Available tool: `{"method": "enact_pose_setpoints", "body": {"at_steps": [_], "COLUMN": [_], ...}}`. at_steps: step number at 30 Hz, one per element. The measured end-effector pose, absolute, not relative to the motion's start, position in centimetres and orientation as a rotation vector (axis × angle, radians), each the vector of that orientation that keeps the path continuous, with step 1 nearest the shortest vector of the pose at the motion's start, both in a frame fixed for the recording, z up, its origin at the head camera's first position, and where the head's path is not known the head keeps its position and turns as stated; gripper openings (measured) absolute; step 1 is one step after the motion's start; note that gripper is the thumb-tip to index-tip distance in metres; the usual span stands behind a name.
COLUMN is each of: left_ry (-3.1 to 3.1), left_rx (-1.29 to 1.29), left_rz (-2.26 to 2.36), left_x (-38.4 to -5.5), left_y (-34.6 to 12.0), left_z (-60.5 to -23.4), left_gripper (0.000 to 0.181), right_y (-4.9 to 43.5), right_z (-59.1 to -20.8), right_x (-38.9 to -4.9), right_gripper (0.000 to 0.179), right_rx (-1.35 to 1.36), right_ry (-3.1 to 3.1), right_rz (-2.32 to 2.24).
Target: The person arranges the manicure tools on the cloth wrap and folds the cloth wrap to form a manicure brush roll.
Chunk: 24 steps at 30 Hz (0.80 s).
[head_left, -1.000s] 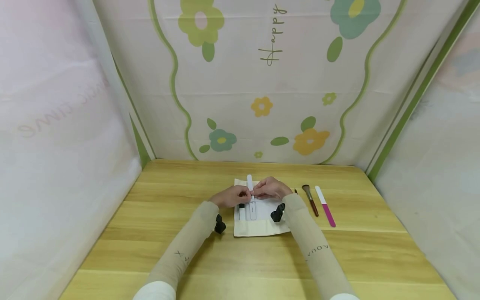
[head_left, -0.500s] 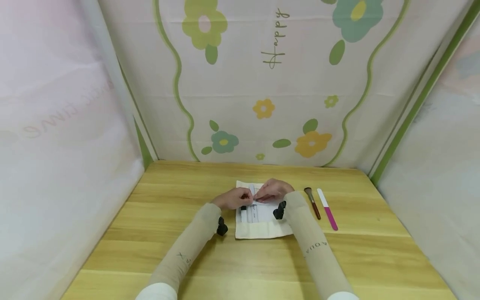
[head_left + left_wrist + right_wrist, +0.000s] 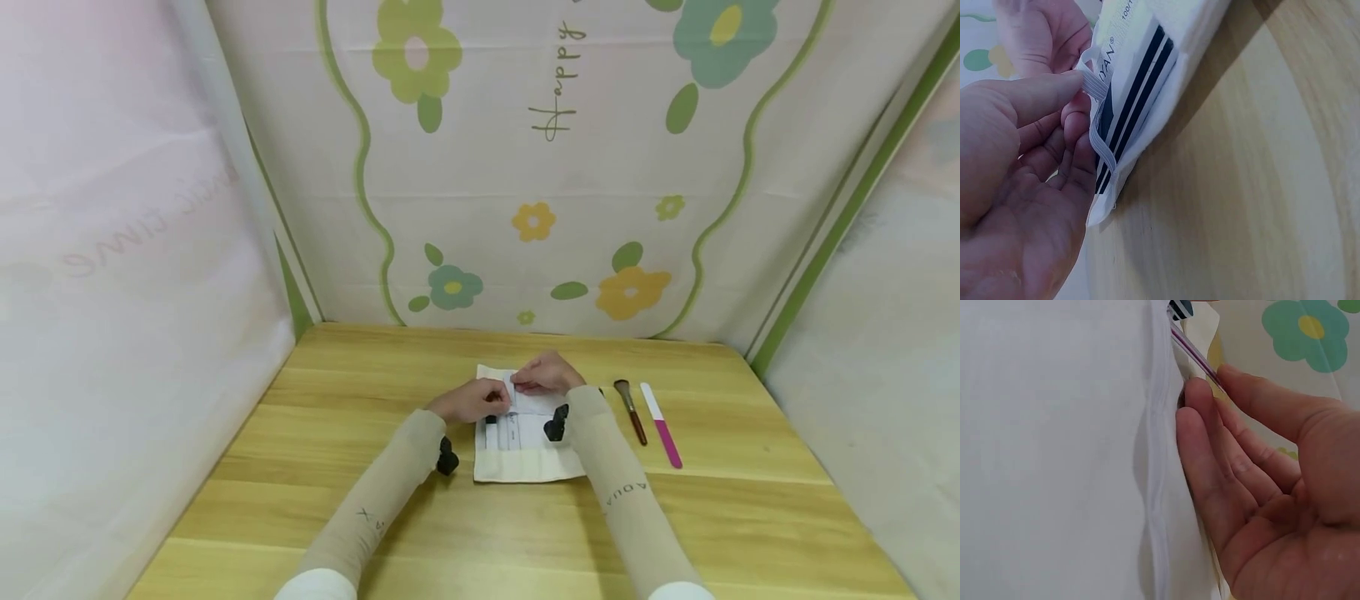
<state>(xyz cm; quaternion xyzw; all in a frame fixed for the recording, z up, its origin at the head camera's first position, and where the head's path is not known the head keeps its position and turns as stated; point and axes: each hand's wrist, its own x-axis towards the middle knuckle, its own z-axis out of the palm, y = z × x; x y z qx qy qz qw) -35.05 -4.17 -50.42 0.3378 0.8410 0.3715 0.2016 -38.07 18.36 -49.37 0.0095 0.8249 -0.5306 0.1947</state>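
Note:
A cream cloth pouch (image 3: 531,468) lies unfolded on the table under both hands. My left hand (image 3: 472,401) pinches a ribbed white elastic band (image 3: 1102,147) between thumb and fingers, at the pouch's left part. Beneath that band runs a pale nail file with dark lettering (image 3: 1124,53), its lower part in the pouch. With thumb and fingers my right hand (image 3: 547,375) pinches the file's far end, seen edge-on as a thin nail file with a purple line (image 3: 1194,351). Beside it sits a white stick with a black end (image 3: 491,433), dark-striped close up.
Right of the pouch lie a makeup brush with a brown handle (image 3: 632,414) and a white and magenta nail file (image 3: 663,429). A small dark tip shows beside the right sleeve. Flower-printed cloth (image 3: 465,167) walls the table's back and sides.
The pale nail file has slid down toward me, deeper into the pouch. My right hand has shifted to its far end, while the left hand stays at the band. The head view has tilted slightly.

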Motion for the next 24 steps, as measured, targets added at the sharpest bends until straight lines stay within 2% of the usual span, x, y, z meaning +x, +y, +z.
{"method": "enact_pose_setpoints", "body": {"at_steps": [24], "left_ry": [2.373], "left_rx": [0.93], "left_rz": [1.009], "left_x": [-34.7], "left_y": [-4.0], "left_z": [-50.3], "left_gripper": [0.016], "right_y": [18.2], "right_z": [-48.2], "right_x": [-36.5], "right_gripper": [0.015], "right_rx": [0.03], "right_ry": [2.217], "right_rz": [-1.423]}}
